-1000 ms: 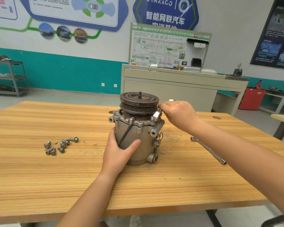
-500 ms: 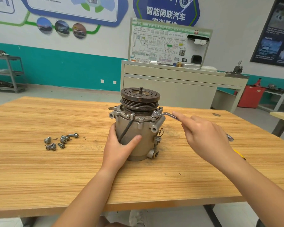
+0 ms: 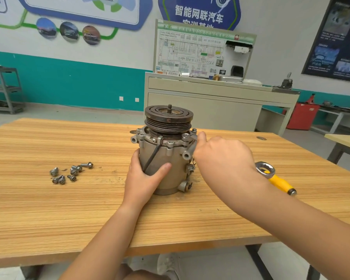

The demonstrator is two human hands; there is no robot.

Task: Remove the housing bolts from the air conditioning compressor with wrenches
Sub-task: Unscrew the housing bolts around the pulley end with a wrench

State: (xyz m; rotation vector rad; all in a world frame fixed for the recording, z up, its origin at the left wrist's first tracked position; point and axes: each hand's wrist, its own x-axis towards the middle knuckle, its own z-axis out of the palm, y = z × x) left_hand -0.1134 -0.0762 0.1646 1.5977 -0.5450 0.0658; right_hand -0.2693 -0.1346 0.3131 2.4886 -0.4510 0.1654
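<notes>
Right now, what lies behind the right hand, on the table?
A metal ring end and a yellow handle show past the wrist of the right hand on the table. The arm covers the rest of them, and I cannot see whether the hand holds anything.

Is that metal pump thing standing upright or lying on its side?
Upright: the compressor stands on its base on the table, pulley on top, left hand gripping its side.

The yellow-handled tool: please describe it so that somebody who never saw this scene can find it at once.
On the wooden table, look right of the upright compressor. Just beyond the right forearm lies the yellow-handled tool. It is the only yellow thing on the table; the loose bolts left of the compressor are plain grey metal.
</notes>
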